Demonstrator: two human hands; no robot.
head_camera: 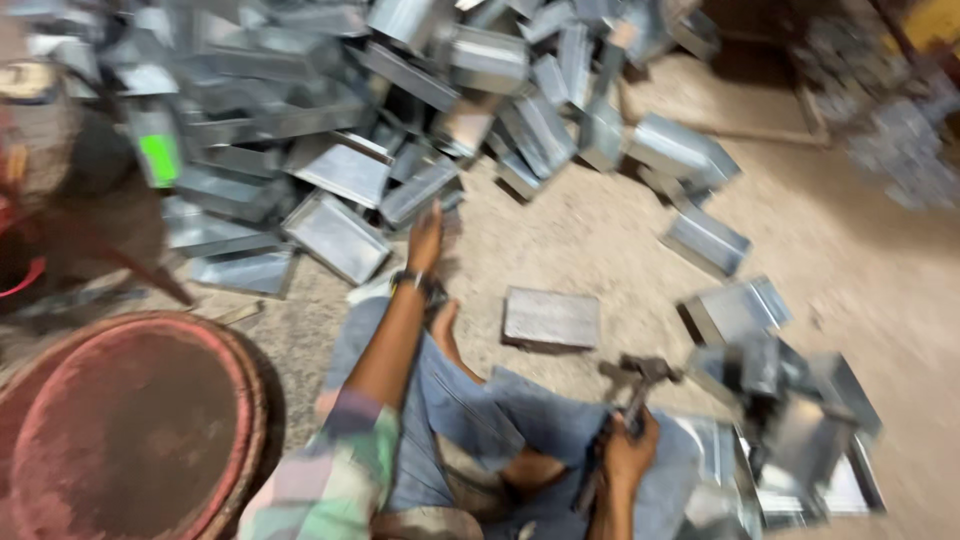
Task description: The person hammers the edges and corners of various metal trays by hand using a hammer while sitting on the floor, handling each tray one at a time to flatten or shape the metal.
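- Head view: the person was seen seated on the floor (600, 240), legs in blue trousers folded beneath the camera; the whole picture was blurred by motion.
- The left hand (426, 240) was stretched forward toward the pile of metal trays (330, 140), its fingers extended and loose, with nothing held; it was placed just beside the nearest tray (336, 236), though contact could not be told.
- The right hand (628, 455) was clenched around the handle of a hammer (640, 385), the head raised above the knee.
- A flat metal plate (551, 318) was lying alone on the floor between the two hands, near the bare foot.
- More folded trays (800, 440) were stacked close to the right hand, and a round reddish lid (130, 430) was seen at the lower left.
- The trays were judged to be thin sheet metal: light, stiff, smooth and probably sharp along cut edges, so a folded rim or a corner would be the safer place to be gripped.
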